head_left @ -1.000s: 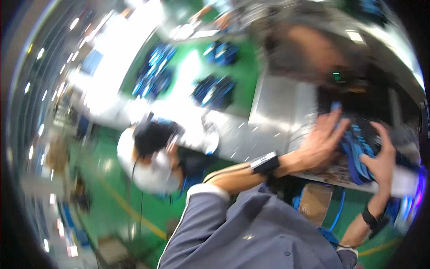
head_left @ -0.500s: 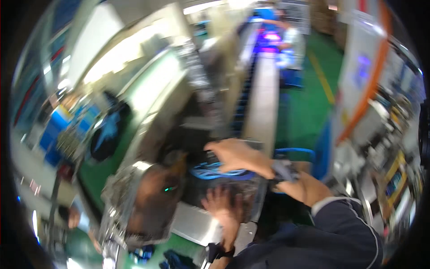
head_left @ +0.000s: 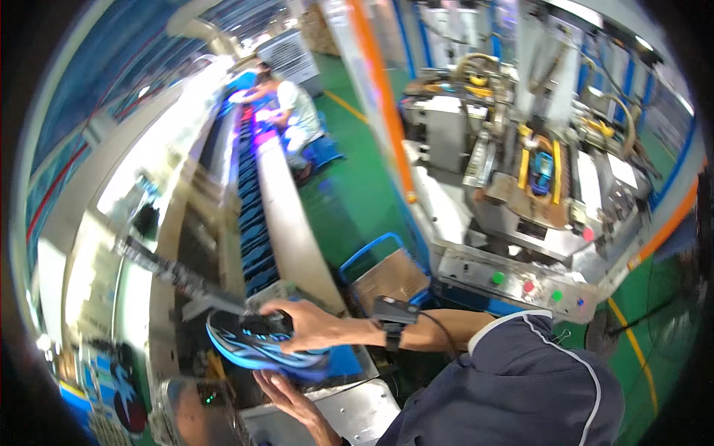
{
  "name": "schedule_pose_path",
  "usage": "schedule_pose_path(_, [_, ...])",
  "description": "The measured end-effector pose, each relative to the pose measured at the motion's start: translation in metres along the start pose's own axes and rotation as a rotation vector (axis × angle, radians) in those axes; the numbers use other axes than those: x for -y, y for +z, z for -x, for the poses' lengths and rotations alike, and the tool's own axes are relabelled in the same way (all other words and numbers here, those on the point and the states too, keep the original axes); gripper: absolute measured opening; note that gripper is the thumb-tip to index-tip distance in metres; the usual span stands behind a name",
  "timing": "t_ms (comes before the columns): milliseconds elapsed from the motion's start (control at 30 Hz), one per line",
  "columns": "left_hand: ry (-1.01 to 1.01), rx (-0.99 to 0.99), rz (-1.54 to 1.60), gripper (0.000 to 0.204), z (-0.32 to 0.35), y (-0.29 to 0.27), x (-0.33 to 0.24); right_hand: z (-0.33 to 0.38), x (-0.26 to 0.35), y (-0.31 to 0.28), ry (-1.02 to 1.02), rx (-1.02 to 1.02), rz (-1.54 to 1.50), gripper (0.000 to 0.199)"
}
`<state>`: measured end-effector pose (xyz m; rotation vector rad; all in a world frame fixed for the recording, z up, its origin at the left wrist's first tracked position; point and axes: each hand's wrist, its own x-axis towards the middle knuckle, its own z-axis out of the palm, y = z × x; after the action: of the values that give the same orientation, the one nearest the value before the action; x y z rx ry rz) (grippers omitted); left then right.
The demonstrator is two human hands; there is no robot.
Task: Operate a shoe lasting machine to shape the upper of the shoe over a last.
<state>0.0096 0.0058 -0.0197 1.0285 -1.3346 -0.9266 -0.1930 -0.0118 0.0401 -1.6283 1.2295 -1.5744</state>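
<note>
A black-and-blue sports shoe (head_left: 256,353) lies sideways over the metal work surface at the lower left of the middle. My right hand (head_left: 311,325) is closed on its upper around the ankle opening, the thumb on the near side. Just below the shoe's near edge is my left hand (head_left: 291,400), fingers stretched out and their tips close to the sole. Whether those fingertips touch it I cannot tell. Part of the shoe's upper is hidden behind my right hand.
A conveyor (head_left: 256,245) with dark slats runs away to the far left, a person (head_left: 294,111) seated beside it. To the right stands a machine with a button panel (head_left: 520,286) and another blue shoe (head_left: 543,169). A cardboard box (head_left: 390,282) sits near the conveyor.
My view has swung to the right, bringing the machine into full sight. My right hand now grips the shoe, and my left hand has come to its near edge.
</note>
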Motion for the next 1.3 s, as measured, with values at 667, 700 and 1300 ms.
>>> schedule_pose_path(667, [0.049,1.514,-0.009,0.056,0.237,0.615,-0.066,0.460,0.099,-0.438,0.242,-1.554,0.254,0.072])
schedule_pose_path(700, [0.088,1.506,-0.031,0.060,0.249,0.650,-0.054,0.474,0.104,-0.443,0.177,-1.615,0.315,0.072])
schedule_pose_path(1300, [-0.985,1.390,0.341,0.025,0.267,0.771,-0.001,0.470,0.123,-0.606,0.602,-1.687,1.055,0.060])
